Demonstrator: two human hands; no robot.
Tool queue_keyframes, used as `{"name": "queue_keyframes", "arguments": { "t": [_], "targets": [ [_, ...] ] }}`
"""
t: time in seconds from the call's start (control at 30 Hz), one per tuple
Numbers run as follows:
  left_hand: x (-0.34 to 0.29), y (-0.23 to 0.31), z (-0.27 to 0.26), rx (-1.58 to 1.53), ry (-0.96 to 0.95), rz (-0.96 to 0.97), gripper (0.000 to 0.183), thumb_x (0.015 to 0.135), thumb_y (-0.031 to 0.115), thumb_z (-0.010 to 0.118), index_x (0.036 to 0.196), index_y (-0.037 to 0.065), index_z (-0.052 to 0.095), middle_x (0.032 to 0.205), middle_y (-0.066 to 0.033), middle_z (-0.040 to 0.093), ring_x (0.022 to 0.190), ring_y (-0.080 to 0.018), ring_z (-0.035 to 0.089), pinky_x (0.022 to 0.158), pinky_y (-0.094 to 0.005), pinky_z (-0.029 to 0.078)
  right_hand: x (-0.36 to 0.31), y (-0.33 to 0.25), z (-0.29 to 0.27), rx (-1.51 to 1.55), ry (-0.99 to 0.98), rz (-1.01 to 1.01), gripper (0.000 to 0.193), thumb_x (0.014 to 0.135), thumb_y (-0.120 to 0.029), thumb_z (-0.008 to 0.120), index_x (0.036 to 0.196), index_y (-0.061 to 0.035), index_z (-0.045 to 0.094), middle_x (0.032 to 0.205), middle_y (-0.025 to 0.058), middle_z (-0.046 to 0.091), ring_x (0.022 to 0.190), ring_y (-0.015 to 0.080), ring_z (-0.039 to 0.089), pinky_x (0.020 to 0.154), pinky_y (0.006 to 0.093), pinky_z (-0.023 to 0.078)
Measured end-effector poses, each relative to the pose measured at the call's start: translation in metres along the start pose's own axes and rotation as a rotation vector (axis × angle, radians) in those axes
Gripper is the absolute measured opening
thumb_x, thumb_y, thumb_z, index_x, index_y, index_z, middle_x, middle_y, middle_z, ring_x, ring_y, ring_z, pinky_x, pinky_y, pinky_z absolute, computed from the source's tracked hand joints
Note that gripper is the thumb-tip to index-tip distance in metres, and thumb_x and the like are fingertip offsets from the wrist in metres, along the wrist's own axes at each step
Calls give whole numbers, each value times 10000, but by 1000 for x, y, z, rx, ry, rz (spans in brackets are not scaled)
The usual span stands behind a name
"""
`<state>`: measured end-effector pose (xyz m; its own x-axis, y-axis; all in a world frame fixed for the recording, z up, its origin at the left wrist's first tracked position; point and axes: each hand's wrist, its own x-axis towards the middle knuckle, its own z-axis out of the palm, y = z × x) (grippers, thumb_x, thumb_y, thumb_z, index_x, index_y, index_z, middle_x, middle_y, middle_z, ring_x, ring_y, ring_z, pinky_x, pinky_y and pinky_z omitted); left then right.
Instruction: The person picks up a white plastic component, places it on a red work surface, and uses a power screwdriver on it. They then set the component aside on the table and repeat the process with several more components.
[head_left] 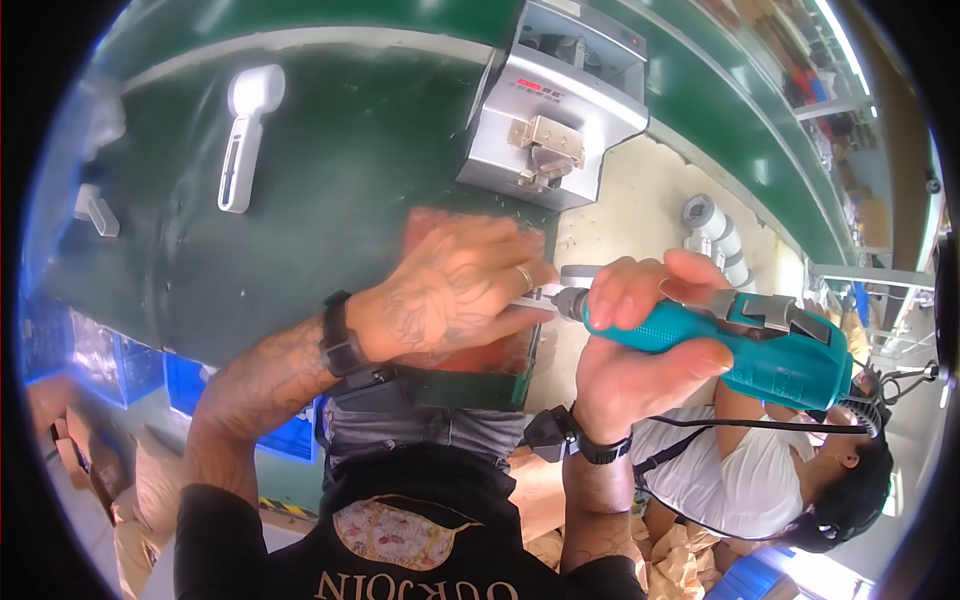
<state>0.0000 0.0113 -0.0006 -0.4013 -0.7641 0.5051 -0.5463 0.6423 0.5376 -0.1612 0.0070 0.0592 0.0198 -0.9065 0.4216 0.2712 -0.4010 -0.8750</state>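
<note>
My right hand is wrapped round a teal electric screwdriver, its thumb along the body. The tool lies nearly level, its dark nose pointing left. At that nose, my left hand grips a small pale part between its fingertips; the fingers hide most of it. Where bit and part meet is too small to tell whether they touch. Beneath my left hand a reddish-brown mat lies on the green bench top.
A grey metal machine stands at the bench's far side. White handheld units lie far left; white and grey cylinders stand right. Beyond the screwdriver's cable sits another person. Blue bins are at the left.
</note>
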Motion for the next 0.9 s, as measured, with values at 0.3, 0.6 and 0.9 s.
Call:
{"name": "queue_keyframes", "arguments": {
  "t": [0.3,0.6,0.9],
  "targets": [
    [-2,0,5,-67,53,-15,315,751,240,783,976,49,672,965,-109,635,915,-291,611,769,-400,533,3,4,2,-109,-43,24,753,912,-709,490,1168,-1,521,662,26,481,556,149,460,549,312,391],
    [1,-3,4,-53,40,20,314,768,259,777,983,53,679,909,-76,634,909,-267,605,790,-401,522,5,5,1,-137,-45,-6,760,920,-707,475,1171,9,520,664,30,490,562,151,470,552,310,395],
    [6,-13,-14,87,6,-33,376,783,316,782,1078,100,697,987,-33,647,907,-224,592,795,-380,501,57,14,14,-87,-59,-124,672,998,-599,444,1153,47,540,693,43,485,612,162,485,565,314,413]
  ]
}}
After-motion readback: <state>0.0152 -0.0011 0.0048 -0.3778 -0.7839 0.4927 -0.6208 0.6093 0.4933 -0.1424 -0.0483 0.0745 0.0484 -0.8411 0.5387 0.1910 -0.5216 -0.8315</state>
